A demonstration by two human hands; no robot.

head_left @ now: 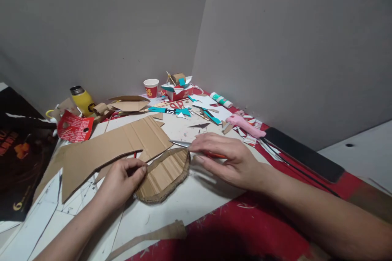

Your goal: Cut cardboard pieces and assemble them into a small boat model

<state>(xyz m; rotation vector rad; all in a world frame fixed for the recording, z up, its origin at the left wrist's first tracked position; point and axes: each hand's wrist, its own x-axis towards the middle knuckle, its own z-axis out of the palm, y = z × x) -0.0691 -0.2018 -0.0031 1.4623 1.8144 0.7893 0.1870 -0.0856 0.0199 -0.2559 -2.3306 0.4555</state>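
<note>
Head view: cardboard oval [164, 174], left hand [124, 178] at edge, open white surface [196, 199] alongside

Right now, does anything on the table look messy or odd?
Yes, the brown oval corrugated cardboard at the bare left hand has a rough, wavy rim, and behind it, flat turquoise and white scraps lie strewn untidily.

I counted one paper cup [151, 90] on the desk [220, 218]. Left of that cup were one yellow bottle [83, 101] and one red wrapper [75, 126]; right of it, one green-and-white tube [221, 100] and one long black pad [303, 153]. Nearer me than the cup, I had one rounded cardboard piece [163, 174] and one silver-bladed tool [181, 143].
</note>
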